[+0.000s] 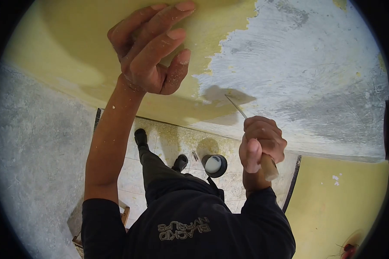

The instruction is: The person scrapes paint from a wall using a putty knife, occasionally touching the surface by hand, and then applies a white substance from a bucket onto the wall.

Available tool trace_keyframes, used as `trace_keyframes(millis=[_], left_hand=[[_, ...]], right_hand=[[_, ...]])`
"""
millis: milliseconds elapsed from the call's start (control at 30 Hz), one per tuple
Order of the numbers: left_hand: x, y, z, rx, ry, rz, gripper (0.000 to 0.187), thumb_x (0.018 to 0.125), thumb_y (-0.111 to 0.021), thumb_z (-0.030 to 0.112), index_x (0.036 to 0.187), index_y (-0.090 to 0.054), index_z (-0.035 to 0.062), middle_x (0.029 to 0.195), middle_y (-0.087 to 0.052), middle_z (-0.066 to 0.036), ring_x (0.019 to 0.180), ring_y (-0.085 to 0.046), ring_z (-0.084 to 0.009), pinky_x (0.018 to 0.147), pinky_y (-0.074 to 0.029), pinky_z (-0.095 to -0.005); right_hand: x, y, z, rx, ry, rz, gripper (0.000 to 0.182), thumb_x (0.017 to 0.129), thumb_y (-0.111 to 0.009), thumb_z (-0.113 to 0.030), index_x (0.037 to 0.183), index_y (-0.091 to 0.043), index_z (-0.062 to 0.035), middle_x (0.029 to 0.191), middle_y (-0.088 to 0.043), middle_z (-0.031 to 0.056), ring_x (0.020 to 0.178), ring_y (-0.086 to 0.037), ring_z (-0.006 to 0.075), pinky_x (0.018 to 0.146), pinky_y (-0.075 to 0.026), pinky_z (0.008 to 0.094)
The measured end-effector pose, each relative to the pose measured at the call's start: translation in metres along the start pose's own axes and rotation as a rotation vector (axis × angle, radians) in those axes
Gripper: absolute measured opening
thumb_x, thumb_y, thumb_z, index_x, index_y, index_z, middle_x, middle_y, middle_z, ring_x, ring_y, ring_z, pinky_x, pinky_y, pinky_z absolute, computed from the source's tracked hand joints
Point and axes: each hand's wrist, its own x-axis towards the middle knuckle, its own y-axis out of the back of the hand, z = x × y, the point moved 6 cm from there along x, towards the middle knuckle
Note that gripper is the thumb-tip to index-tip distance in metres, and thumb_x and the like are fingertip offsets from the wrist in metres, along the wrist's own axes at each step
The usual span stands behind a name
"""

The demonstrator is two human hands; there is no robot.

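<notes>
A wall point(289, 64) fills the upper part of the head view, with yellow paint on its left and a scraped grey-white surface on its right. My left hand point(153, 52) is raised in front of the yellow paint, fingers apart and slightly curled, dusted with flecks and holding nothing. Lower and to the right, my right hand point(263, 144) is wrapped round the wooden handle of a scraper point(236, 106). The thin metal blade points up and left, its tip near the ragged lower edge of the yellow paint. Whether the tip touches the wall is unclear.
On the tiled floor point(134, 172), strewn with yellow flakes, a dark bucket point(220, 171) holding something white stands beside my feet. A grey wall point(39, 142) is at the left and a yellow wall point(341, 194) at the lower right. A wooden object point(125, 215) shows near my left sleeve.
</notes>
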Motion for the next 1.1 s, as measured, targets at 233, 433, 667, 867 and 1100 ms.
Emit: trace_keyframes(millis=[233, 433, 667, 867, 1100], left_hand=[[-0.004, -0.002, 0.001, 0.016, 0.015, 0.024, 0.040, 0.090, -0.058, 0.016, 0.123, -0.037, 0.0074, 0.111, -0.065, -0.024, 0.117, -0.039, -0.0277, 0.092, -0.044, -0.0336], [0.000, -0.004, 0.004, 0.069, -0.019, -0.040, 0.039, 0.090, -0.058, 0.015, 0.121, -0.037, 0.0072, 0.111, -0.065, -0.023, 0.117, -0.039, -0.0279, 0.092, -0.043, -0.0347], [-0.001, -0.001, 0.001, -0.003, 0.021, 0.173, 0.023, 0.085, -0.060, 0.017, 0.105, -0.051, 0.0095, 0.104, -0.071, -0.011, 0.108, -0.049, -0.0246, 0.091, -0.035, -0.0312], [0.001, 0.000, 0.000, 0.012, 0.025, 0.159, 0.022, 0.086, -0.059, 0.017, 0.105, -0.051, 0.0099, 0.106, -0.071, -0.011, 0.107, -0.050, -0.0240, 0.090, -0.036, -0.0320], [0.000, -0.002, -0.001, -0.010, 0.015, 0.161, 0.027, 0.086, -0.059, 0.017, 0.112, -0.051, 0.0110, 0.108, -0.070, -0.010, 0.108, -0.050, -0.0245, 0.091, -0.036, -0.0315]], right_hand=[[-0.006, 0.007, 0.008, 0.083, 0.056, 0.079, 0.019, 0.079, -0.057, 0.005, 0.067, -0.044, -0.0029, 0.052, -0.047, 0.0064, 0.042, -0.044, 0.0196, 0.046, -0.047, 0.0340], [0.013, 0.019, 0.000, 0.156, -0.013, 0.140, 0.020, 0.085, -0.060, -0.005, 0.070, -0.046, -0.0048, 0.052, -0.047, 0.0031, 0.042, -0.043, 0.0171, 0.047, -0.046, 0.0336], [0.027, 0.017, -0.009, 0.132, 0.016, 0.139, 0.024, 0.089, -0.058, -0.012, 0.072, -0.043, -0.0055, 0.050, -0.041, 0.0028, 0.042, -0.038, 0.0142, 0.044, -0.037, 0.0309], [0.017, 0.000, 0.013, -0.036, -0.056, 0.060, 0.031, 0.089, -0.060, -0.017, 0.066, -0.042, -0.0083, 0.050, -0.042, 0.0025, 0.042, -0.040, 0.0145, 0.048, -0.042, 0.0307], [0.011, -0.003, 0.020, -0.006, -0.035, 0.078, 0.034, 0.088, -0.059, -0.017, 0.064, -0.038, -0.0067, 0.050, -0.046, 0.0042, 0.041, -0.042, 0.0158, 0.049, -0.046, 0.0318]])
